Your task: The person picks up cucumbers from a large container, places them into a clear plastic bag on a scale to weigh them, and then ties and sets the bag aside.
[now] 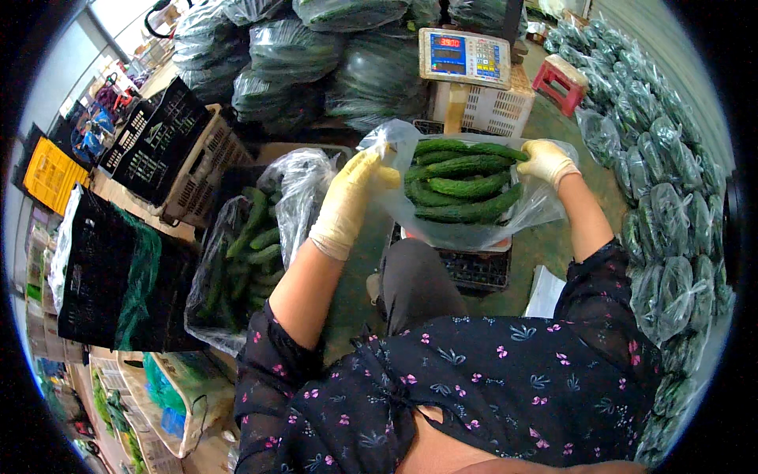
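Several dark green, ridged cucumbers (458,167) lie side by side in a clear plastic bag (454,232), which is spread on the scale in front of me. My left hand (347,201), in a pale glove, is closed on the bag's left edge and lifts it. On the other side my gloved right hand (547,163) has its fingers closed about the tip of the top right cucumber, against the bag's right side. Whether those fingers also pinch the plastic, I cannot tell. Behind the bag stands the scale's display (464,58), lit red.
To my left, a plastic-lined crate (207,304) holds loose cucumbers. Black crates (118,276) stand farther left. Filled bags (292,51) are piled at the back, and many bagged cucumbers (671,229) cover the right side. A red stool (559,83) stands at back right.
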`<state>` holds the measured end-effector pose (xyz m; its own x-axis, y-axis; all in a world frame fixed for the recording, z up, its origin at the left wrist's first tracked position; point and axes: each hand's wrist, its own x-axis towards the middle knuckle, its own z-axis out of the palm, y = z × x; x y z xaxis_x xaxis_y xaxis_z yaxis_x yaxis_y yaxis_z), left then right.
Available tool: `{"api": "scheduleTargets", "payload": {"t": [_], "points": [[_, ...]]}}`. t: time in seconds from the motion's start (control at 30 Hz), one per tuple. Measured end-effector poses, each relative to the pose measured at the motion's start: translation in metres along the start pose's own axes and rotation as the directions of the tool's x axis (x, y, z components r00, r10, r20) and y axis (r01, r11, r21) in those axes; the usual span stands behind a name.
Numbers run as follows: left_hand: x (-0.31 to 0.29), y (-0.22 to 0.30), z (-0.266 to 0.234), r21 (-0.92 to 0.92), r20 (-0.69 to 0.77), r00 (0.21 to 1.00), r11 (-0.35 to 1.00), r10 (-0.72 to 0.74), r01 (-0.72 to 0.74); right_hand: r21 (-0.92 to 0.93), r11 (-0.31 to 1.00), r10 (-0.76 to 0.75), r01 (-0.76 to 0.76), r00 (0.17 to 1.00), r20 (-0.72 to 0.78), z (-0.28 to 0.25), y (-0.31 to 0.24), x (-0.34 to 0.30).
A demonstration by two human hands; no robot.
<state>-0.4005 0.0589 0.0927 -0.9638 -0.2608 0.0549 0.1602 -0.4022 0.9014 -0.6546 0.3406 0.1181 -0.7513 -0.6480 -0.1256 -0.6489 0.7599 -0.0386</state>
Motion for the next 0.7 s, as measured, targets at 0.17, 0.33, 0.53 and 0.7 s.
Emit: {"api": "scheduleTargets", "payload": {"t": [0.17,0.33,0.53,0.7], "points": [[-0.060,0.010,-0.011,0.149,-0.143,0.990,0.989,0.012,0.010,-0.013,0.999,0.032,-0.037,0.955,-0.296,-0.045,-0.024,-0.039],[-0.171,0.002,-0.102,-0.130,-0.616,0.787,0.990,-0.043,-0.047,0.302,0.745,-0.454,0.595,0.783,-0.425,-0.093,-0.158,-0.074],[-0.301,0.008,-0.188,-0.015,-0.950,0.282,0.878,0.137,-0.479,0.362,0.175,-0.924,0.915,0.280,-0.261,-0.045,-0.334,-0.118],[-0.360,0.054,-0.196,0.091,-0.993,-0.008,0.711,0.119,-0.697,0.386,0.171,-0.981,0.907,0.194,-0.022,0.023,-0.460,-0.080]]}}
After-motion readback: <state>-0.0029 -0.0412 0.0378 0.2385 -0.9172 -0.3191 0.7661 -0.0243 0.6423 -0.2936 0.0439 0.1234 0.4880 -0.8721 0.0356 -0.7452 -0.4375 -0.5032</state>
